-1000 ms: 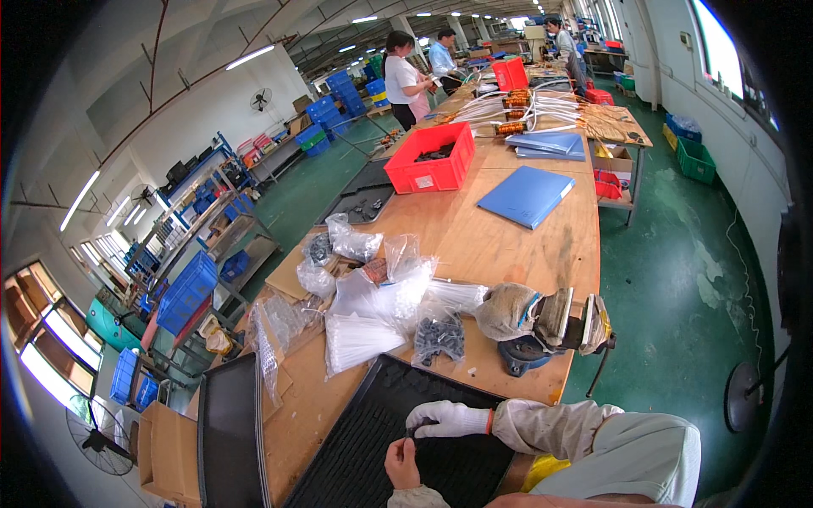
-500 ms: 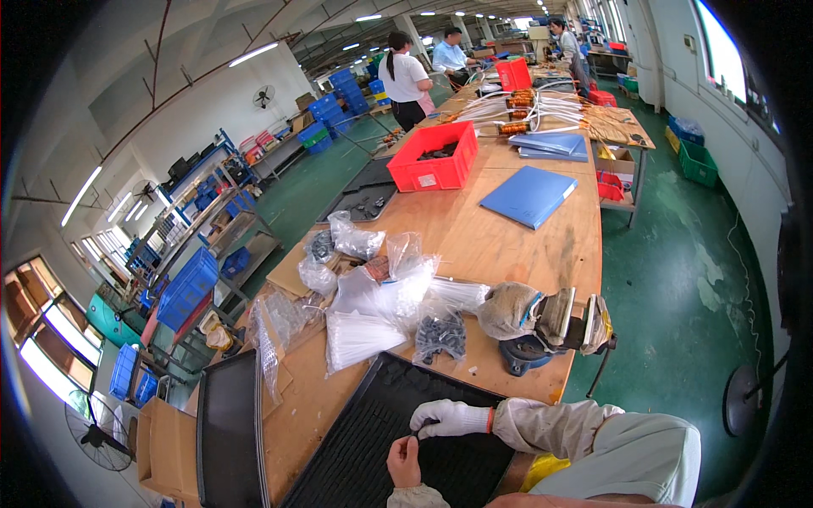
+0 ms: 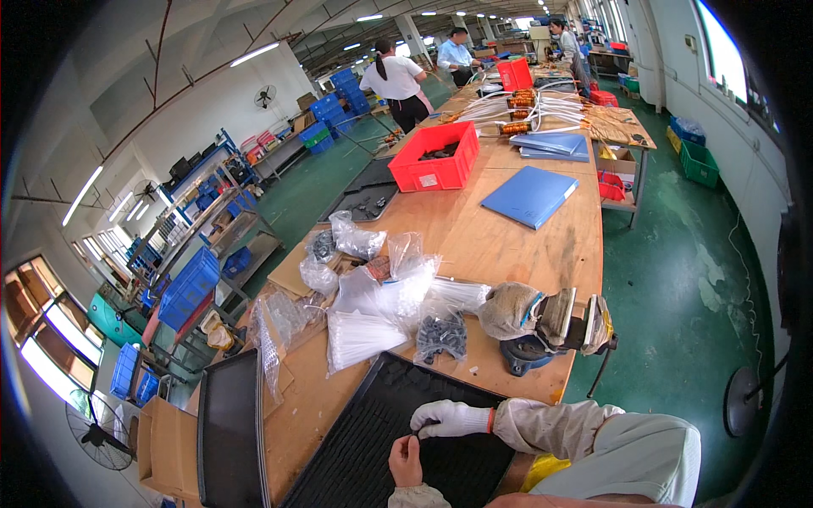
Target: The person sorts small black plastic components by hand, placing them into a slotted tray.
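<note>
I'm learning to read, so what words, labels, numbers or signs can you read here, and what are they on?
None can be read clearly.
Red plastic crate: a pale label on its side, too small to read.
Blue folder lying by itself: any marks on its cover are too small and blurred to read.

Your wooden counter [image 3: 533,254] and its load

Nearest you lies a black tray [image 3: 342,425]; beyond it sit a clear bag of dark parts [image 3: 441,338] and white strips [image 3: 362,343]; a cloth-wrapped vise [image 3: 555,320] stands at the right edge; farther along, a blue folder [image 3: 529,196] and a red crate [image 3: 439,174].
</note>
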The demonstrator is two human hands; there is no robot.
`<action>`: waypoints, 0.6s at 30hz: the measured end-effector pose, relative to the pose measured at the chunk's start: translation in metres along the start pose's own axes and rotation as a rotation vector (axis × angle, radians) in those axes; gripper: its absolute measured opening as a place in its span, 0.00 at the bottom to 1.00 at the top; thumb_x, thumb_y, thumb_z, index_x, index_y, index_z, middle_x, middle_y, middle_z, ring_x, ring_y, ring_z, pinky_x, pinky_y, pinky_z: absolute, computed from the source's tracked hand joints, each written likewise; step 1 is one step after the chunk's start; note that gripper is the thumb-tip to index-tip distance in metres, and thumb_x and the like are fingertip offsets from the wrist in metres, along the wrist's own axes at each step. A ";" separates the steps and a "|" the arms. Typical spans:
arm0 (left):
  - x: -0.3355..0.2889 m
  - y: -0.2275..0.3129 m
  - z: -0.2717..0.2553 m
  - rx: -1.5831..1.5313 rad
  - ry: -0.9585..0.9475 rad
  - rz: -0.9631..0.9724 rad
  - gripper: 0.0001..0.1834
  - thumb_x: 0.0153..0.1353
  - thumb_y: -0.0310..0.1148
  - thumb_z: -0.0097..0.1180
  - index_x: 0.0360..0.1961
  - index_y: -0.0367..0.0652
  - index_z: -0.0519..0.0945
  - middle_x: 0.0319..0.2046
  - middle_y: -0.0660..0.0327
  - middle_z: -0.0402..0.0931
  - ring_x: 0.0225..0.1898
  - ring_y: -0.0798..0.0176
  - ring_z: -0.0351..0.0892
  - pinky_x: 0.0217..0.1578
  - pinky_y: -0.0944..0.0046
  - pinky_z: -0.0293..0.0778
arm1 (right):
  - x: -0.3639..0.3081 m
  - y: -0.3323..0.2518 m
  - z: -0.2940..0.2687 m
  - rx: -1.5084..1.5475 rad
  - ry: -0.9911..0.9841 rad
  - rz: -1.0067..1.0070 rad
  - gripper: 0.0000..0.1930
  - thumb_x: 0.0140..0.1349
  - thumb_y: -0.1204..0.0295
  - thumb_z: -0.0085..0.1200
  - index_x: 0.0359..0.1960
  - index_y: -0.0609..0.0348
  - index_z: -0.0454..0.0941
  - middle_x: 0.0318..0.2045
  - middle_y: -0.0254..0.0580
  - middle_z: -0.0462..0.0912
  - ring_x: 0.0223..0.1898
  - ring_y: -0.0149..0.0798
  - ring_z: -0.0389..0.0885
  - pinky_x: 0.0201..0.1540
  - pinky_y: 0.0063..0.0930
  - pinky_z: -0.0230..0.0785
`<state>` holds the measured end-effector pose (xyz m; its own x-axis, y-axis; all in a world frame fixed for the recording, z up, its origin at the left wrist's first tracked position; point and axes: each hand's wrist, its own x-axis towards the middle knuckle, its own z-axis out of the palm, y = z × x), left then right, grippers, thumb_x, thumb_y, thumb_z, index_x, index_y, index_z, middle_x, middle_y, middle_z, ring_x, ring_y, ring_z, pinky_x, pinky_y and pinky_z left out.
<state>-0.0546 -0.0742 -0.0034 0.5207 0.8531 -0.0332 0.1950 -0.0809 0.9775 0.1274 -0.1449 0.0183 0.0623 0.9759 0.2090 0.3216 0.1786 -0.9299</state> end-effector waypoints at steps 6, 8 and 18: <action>0.000 -0.002 -0.002 0.030 -0.002 0.003 0.18 0.64 0.42 0.58 0.39 0.34 0.79 0.33 0.61 0.78 0.34 0.68 0.75 0.37 0.69 0.70 | 0.001 0.000 0.001 -0.001 -0.007 -0.001 0.11 0.59 0.69 0.59 0.41 0.58 0.77 0.35 0.40 0.80 0.39 0.35 0.80 0.44 0.28 0.72; 0.001 -0.001 -0.002 0.052 -0.001 -0.002 0.18 0.64 0.42 0.58 0.39 0.34 0.79 0.33 0.60 0.78 0.35 0.68 0.75 0.38 0.69 0.71 | 0.001 -0.001 0.001 0.000 -0.002 -0.003 0.11 0.59 0.69 0.59 0.41 0.58 0.77 0.35 0.40 0.80 0.38 0.35 0.80 0.43 0.29 0.72; 0.002 -0.005 -0.002 0.073 -0.001 0.008 0.18 0.64 0.42 0.57 0.39 0.34 0.79 0.34 0.59 0.78 0.35 0.66 0.76 0.39 0.67 0.71 | 0.001 0.003 0.001 -0.008 0.004 -0.027 0.11 0.59 0.69 0.60 0.40 0.59 0.77 0.35 0.40 0.80 0.37 0.36 0.79 0.42 0.29 0.72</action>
<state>-0.0563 -0.0714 -0.0084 0.5236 0.8516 -0.0261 0.2512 -0.1250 0.9598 0.1270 -0.1432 0.0154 0.0574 0.9703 0.2349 0.3306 0.2036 -0.9216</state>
